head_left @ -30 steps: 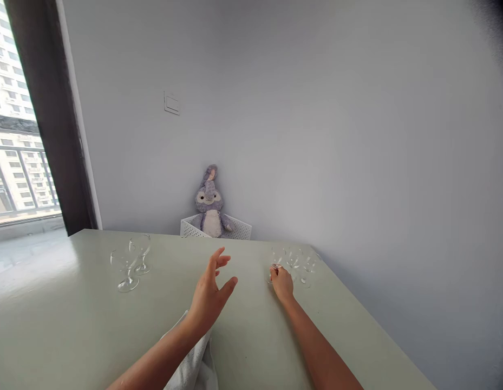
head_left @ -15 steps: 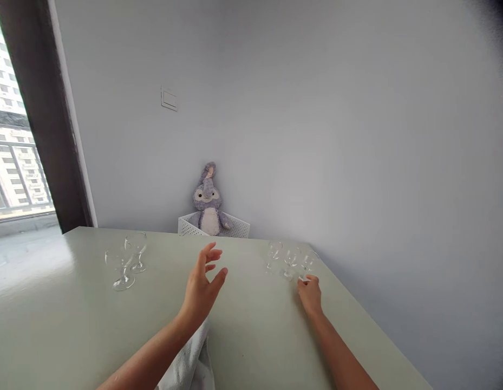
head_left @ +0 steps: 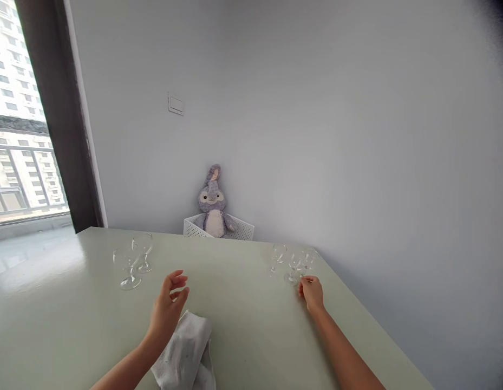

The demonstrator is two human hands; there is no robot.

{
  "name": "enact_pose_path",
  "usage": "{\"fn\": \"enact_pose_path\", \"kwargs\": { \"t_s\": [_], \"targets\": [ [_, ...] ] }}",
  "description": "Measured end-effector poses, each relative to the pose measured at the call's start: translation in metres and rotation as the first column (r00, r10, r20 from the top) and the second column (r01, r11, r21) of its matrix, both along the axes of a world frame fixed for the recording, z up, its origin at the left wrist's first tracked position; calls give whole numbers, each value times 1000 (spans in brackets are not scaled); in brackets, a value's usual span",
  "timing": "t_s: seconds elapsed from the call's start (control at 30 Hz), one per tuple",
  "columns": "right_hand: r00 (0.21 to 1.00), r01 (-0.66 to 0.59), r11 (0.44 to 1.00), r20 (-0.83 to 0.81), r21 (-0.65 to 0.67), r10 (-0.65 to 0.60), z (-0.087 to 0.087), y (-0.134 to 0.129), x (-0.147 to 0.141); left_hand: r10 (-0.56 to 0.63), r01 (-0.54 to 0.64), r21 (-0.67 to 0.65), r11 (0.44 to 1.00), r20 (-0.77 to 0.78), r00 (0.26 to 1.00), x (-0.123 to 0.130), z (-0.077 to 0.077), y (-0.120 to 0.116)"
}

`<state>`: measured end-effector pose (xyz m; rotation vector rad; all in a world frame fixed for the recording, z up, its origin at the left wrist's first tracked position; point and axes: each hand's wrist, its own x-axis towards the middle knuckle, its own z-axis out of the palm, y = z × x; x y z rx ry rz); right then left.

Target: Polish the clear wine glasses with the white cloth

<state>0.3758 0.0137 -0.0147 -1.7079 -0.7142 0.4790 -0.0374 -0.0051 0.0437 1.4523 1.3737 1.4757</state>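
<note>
My right hand (head_left: 311,292) is at the right side of the table, its fingers closed at the foot of a clear stemmed wine glass (head_left: 308,260); the fingers partly hide the foot. Left of that glass, very close, stands a second wine glass (head_left: 294,265), with a third glass (head_left: 278,254) just beyond it to the left. My left hand (head_left: 169,306) hovers over the table, empty, fingers loosely curled and apart. Beneath and beside it lies a crumpled light grey cloth (head_left: 188,346). Two larger stemmed glasses, one in front (head_left: 127,262) and one behind (head_left: 143,249), stand upright at the left.
The pale green table (head_left: 251,314) reaches toward a grey wall (head_left: 336,135). Behind its far edge, a plush rabbit (head_left: 213,203) sits in a white perforated basket (head_left: 245,231). A dark door frame (head_left: 56,108) and a bright window area are at the left.
My left hand has moved left and lower, uncovering more of the cloth. The glass at my right hand has shifted slightly left, closer to the middle glass. The view has turned a little left.
</note>
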Motion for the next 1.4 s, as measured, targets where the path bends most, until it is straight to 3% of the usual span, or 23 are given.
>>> {"fn": "enact_pose_path", "kwargs": {
  "t_s": [0.17, 0.4, 0.5, 0.6, 0.63, 0.73, 0.83, 0.93, 1.0, 1.1, 1.2, 1.27, 1.4],
  "targets": [
    [984, -170, 985, -48, -12, 169, 1, 4, -17, 182, -180, -34, 983, 48, 982, -14, -27, 11],
    [986, -166, 986, 22, -18, 166, 4, 3, -26, 290, -271, -141, 952, 132, 948, -31, -40, 24],
    [977, -197, 980, 85, -14, 197, 2, -7, -52, 369, -354, -114, 928, 178, 912, -37, -41, 27],
    [926, -348, 937, 155, -4, 345, 8, -20, -101, 522, -517, -73, 853, 164, 837, -47, -35, 29],
    [889, -422, 907, 197, -1, 414, 12, -26, -120, 566, -564, -59, 823, 160, 809, -52, -32, 30],
    [651, -678, 734, 428, -44, 627, 28, -48, -177, 667, -671, -34, 740, 162, 727, -70, -25, 36],
    [488, -769, 634, 561, -85, 668, 46, -71, -223, 722, -722, -38, 690, 98, 685, -87, -20, 49],
    [307, -815, 557, 697, -160, 648, 60, -90, -259, 632, -629, -82, 773, 32, 774, -97, -17, 67],
    [152, -814, 516, 761, -266, 631, 59, -99, -280, 563, -557, -112, 823, 30, 826, -99, -18, 76],
    [-38, -718, 521, 773, -462, 634, 43, -105, -307, 520, -513, -119, 850, 42, 853, -100, -23, 83],
    [-140, -665, 511, 763, -545, 632, 26, -101, -315, 479, -472, -106, 875, 50, 877, -97, -29, 82],
    [-120, -691, 484, 745, -537, 656, 26, -93, -309, 445, -439, -93, 894, 52, 894, -91, -33, 79],
    [127, -743, 514, 663, -429, 738, 51, -82, -288, 368, -367, -34, 930, 46, 929, -67, -32, 73]
  ]
}}
